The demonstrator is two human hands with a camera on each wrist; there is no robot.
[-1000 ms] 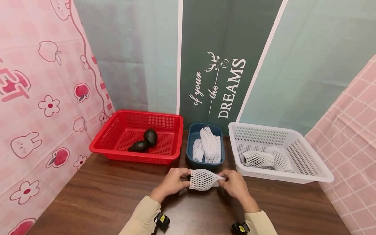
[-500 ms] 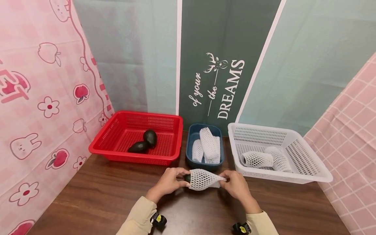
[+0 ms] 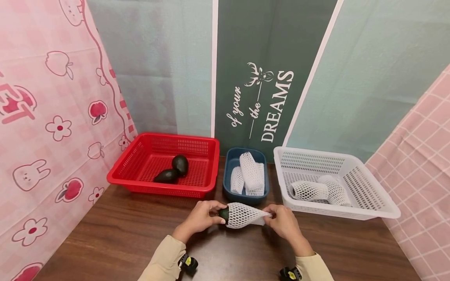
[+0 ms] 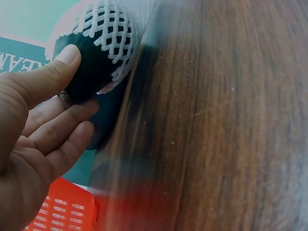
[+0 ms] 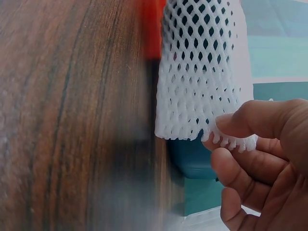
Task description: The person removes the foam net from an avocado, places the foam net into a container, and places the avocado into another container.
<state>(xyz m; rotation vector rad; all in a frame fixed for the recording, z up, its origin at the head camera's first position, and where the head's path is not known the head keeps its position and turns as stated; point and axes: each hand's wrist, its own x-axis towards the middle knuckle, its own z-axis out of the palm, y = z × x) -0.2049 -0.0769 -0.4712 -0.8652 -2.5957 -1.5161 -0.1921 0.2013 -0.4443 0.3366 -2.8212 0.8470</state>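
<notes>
1. Over the near middle of the tabletop point(image 3: 225, 255), an avocado point(image 3: 224, 214) sits mostly inside a foam net sleeve point(image 3: 242, 215); the left hand point(image 3: 200, 216) grasps its bare end, the right hand point(image 3: 282, 221) pinches the sleeve's edge.
2. Two net-wrapped pieces point(image 3: 311, 191) in the right-hand white basket point(image 3: 337, 211) look done.
3. Two bare avocados point(image 3: 180, 164) in the left red basket point(image 3: 158, 188) seem left.

The dark green panel point(image 3: 270, 54) reads "of your", "the", "DREAMS"; the pink cloth point(image 3: 61, 101), apparently "ET".

Mesh sleeve point(image 3: 244, 215) — matt foam; tabletop point(image 3: 239, 253) — glossy wood grain.
</notes>
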